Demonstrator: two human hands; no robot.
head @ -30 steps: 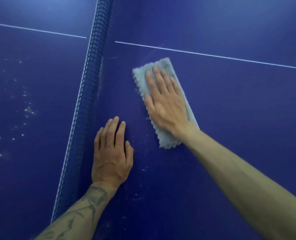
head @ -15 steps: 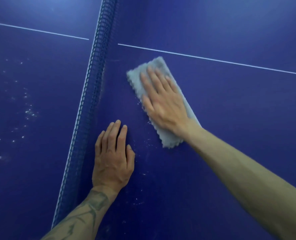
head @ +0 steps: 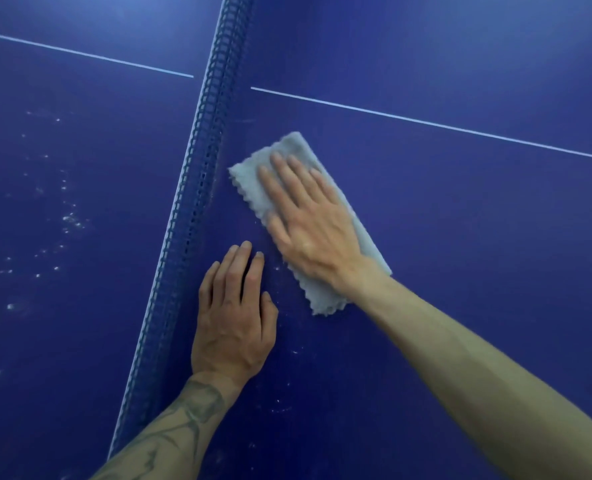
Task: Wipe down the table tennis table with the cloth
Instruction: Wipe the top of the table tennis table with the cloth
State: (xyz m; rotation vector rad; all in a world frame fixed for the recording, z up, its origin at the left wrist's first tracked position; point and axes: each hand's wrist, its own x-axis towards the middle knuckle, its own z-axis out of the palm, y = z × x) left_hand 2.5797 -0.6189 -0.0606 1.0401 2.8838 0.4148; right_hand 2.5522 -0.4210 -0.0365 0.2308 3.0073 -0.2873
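A folded light grey cloth (head: 253, 183) with a scalloped edge lies flat on the dark blue table tennis table (head: 460, 237), just right of the net. My right hand (head: 308, 220) presses flat on the cloth with straight fingers pointing up and left. My left hand (head: 233, 320) rests flat on the table beside the net, fingers straight, a little below the cloth and apart from it.
The blue net (head: 197, 209) runs diagonally from the top centre to the bottom left. A white centre line (head: 426, 123) crosses the table on both sides of the net. White specks of dust (head: 72, 220) dot the half left of the net, a few near my left hand.
My right hand has slid the cloth left and toward me, closer to the net and to my left hand. My left hand has stayed in place.
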